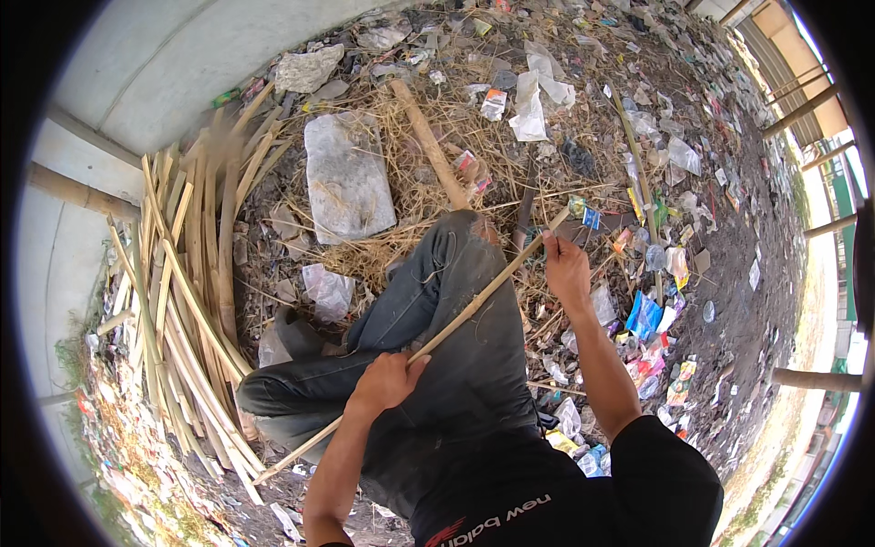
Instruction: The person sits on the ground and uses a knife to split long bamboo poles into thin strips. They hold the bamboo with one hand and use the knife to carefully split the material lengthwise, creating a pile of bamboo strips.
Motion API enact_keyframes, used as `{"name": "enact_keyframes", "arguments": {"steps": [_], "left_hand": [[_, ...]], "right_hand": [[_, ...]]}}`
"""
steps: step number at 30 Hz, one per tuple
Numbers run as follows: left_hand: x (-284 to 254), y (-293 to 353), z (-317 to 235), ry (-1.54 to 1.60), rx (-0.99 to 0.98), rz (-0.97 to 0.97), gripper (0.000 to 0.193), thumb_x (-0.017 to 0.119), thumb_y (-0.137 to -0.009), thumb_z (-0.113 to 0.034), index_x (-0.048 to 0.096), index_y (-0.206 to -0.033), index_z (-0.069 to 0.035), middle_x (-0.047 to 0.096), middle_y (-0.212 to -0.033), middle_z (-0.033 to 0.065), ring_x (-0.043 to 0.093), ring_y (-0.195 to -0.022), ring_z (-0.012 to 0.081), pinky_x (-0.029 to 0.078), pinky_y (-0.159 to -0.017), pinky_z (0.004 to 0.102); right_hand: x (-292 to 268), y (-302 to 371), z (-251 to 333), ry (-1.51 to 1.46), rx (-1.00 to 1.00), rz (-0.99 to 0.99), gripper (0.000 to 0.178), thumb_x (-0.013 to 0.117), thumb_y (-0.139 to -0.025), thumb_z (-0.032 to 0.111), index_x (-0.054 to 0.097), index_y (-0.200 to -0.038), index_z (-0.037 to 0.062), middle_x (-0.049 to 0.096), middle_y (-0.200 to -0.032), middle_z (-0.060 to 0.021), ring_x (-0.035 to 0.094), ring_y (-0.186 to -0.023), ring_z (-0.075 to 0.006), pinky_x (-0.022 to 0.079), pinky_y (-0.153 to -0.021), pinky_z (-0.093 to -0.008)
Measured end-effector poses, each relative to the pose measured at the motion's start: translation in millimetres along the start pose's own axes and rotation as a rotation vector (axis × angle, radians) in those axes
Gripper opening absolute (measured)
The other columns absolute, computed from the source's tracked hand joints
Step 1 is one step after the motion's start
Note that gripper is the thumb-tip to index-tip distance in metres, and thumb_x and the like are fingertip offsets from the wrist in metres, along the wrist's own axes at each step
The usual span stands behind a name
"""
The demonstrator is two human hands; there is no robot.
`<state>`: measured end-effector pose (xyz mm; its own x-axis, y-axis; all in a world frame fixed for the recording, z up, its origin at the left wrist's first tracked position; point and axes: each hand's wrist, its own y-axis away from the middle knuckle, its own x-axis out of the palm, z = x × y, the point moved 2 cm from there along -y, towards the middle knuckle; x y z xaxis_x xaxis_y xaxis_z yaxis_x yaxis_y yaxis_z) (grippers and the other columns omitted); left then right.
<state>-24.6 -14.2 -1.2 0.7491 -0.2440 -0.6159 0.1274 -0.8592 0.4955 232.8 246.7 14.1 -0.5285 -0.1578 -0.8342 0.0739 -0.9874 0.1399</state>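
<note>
A long, thin bamboo strip (pixel 476 305) slants across my lap, from the lower left up to the right. My left hand (pixel 383 381) is closed round its lower part, above my crossed legs. Higher up, close to its upper end, my right hand (pixel 567 266) grips the same strip. Just beyond my knee lies a thick wooden pole (pixel 427 141) among dry straw and shavings. Beside that pole is a dark, flat, blade-like piece (pixel 526 205), partly hidden by the strip.
A pile of split bamboo strips (pixel 196 273) leans at the left by a pale wall (pixel 155 64). A flat grey stone slab (pixel 346 178) lies ahead of my legs. Plastic litter (pixel 645 314) covers the dark ground at the right. Several wooden posts (pixel 816 378) stand along the far right.
</note>
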Motion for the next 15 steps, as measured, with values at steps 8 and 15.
{"name": "enact_keyframes", "arguments": {"steps": [8, 15], "left_hand": [[-0.6, 1.6, -1.1, -0.012, -0.016, 0.017, 0.049, 0.06, -0.099, -0.045, 0.072, -0.095, 0.002, 0.069, -0.085, 0.0291, 0.067, -0.085, 0.0499, 0.055, -0.077, 0.0555], [-1.3, -2.8, 0.9, 0.05, 0.001, 0.017, 0.049, 0.061, -0.099, -0.044, 0.072, -0.091, 0.002, 0.069, -0.082, 0.0299, 0.066, -0.084, 0.0508, 0.055, -0.075, 0.0556]], "right_hand": [[22.9, 63.9, 21.6, 0.009, -0.25, 0.115, 0.048, 0.053, -0.104, 0.042, 0.066, -0.083, 0.0014, 0.061, -0.066, -0.0239, 0.061, -0.064, -0.0476, 0.046, -0.057, -0.0516], [15.3, 44.8, 18.1, -0.026, -0.164, 0.147, 0.05, 0.051, -0.105, 0.041, 0.064, -0.079, 0.0002, 0.062, -0.067, -0.0264, 0.063, -0.068, -0.0489, 0.049, -0.059, -0.0528]]}}
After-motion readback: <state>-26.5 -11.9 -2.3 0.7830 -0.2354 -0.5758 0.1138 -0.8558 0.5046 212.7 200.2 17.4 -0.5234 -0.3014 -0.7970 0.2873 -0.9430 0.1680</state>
